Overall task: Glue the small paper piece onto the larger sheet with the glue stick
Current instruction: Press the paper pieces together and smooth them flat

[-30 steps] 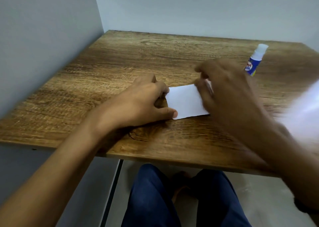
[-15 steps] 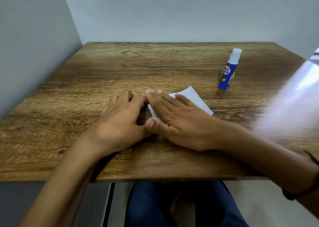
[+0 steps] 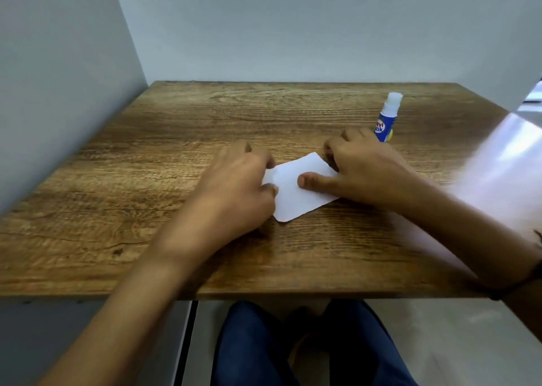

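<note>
Holding the small paper piece [image 3: 299, 189] flat on the wooden surface [image 3: 181, 139] near the middle, left hand [image 3: 234, 186] pinching its left edge with curled fingers, right hand [image 3: 360, 168] curled over the right edge with the thumb pressing on top. Light, thin, easy to crease or slide; best taken by the edges. Glue stick [image 3: 387, 119] upright just behind the right hand, capped. Plenty of free room behind and to the left; front edge close to the wrists.

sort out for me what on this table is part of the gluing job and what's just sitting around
Part of the job:
white paper piece, held by left hand and right hand
glue stick, capped, upright, untouched

Just there:
wooden table
blurred white shape at right edge, cannot tell what
</note>
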The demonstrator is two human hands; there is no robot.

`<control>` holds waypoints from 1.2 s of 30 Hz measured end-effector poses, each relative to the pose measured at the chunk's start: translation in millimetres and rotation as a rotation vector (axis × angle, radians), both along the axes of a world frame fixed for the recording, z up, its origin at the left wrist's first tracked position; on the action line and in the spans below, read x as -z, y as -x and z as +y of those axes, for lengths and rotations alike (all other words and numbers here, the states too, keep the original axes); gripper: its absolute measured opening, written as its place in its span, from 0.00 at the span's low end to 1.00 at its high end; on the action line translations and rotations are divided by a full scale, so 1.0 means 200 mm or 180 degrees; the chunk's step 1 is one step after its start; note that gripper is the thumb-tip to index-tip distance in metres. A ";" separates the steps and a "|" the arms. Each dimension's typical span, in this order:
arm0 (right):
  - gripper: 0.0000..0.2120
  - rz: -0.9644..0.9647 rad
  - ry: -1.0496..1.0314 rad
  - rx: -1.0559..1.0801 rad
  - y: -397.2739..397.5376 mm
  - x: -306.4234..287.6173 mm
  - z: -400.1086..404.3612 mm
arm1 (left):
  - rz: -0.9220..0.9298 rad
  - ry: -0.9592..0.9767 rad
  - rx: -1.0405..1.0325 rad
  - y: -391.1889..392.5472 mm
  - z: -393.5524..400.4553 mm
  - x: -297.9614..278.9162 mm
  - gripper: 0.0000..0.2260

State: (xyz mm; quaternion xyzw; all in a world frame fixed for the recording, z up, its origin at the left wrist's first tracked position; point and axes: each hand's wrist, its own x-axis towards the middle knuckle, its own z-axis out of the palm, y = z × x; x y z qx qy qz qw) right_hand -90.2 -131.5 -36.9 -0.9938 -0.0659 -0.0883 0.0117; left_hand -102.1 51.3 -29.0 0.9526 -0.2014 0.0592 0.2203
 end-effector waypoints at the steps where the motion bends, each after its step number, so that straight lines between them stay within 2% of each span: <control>1: 0.30 0.0142 -0.0015 0.0009 -0.02 -0.02 0.01 | -0.0111 -0.0009 0.0041 -0.02 -0.04 0.00 0.16; 4: 0.26 0.0572 -0.0284 -0.0051 -0.07 -0.07 0.04 | -0.0188 -0.0102 0.0118 -0.08 -0.13 0.01 0.16; 8: 0.26 0.0958 -0.1029 0.0073 -0.09 -0.09 0.05 | -0.0127 -0.0279 0.0078 -0.17 -0.18 0.04 0.16; 11: 0.29 0.1053 -0.1277 -0.0011 -0.09 -0.11 0.05 | -0.0040 -0.0292 0.0076 -0.21 -0.21 0.02 0.16; 15: 0.33 0.1190 -0.1515 -0.0028 -0.13 -0.12 0.05 | 0.0325 0.0081 0.0048 -0.27 -0.25 0.02 0.07; 17: 0.28 0.1118 -0.1746 0.0015 -0.17 -0.10 0.03 | 0.0459 0.0348 0.0047 -0.30 -0.25 0.03 0.04; 19: 0.16 0.0930 -0.2176 0.0108 -0.21 -0.08 0.03 | 0.0513 0.0570 0.0004 -0.34 -0.25 0.04 0.03; 22: 0.02 0.0551 -0.2420 0.0120 -0.28 -0.07 0.06 | 0.0651 0.1213 -0.0099 -0.40 -0.25 0.02 0.03; 26: 0.04 0.0216 -0.3082 0.0049 -0.37 -0.04 0.11 | 0.1045 0.2309 -0.0045 -0.48 -0.24 -0.02 0.03; 28: 0.05 0.0176 -0.3467 0.0010 -0.39 -0.02 0.11 | 0.1215 0.2629 0.0106 -0.52 -0.22 -0.01 0.06; 30: 0.05 0.0190 -0.3745 -0.0011 -0.40 -0.01 0.10 | 0.1212 0.2527 0.0189 -0.53 -0.20 -0.01 0.08; 34: 0.16 0.0062 -0.4154 0.0094 -0.40 0.01 0.08 | 0.1224 0.2470 0.0247 -0.53 -0.19 0.01 0.05; 36: 0.13 -0.0018 -0.4058 0.0106 -0.40 0.02 0.08 | 0.1260 0.2435 0.0333 -0.52 -0.19 0.02 0.03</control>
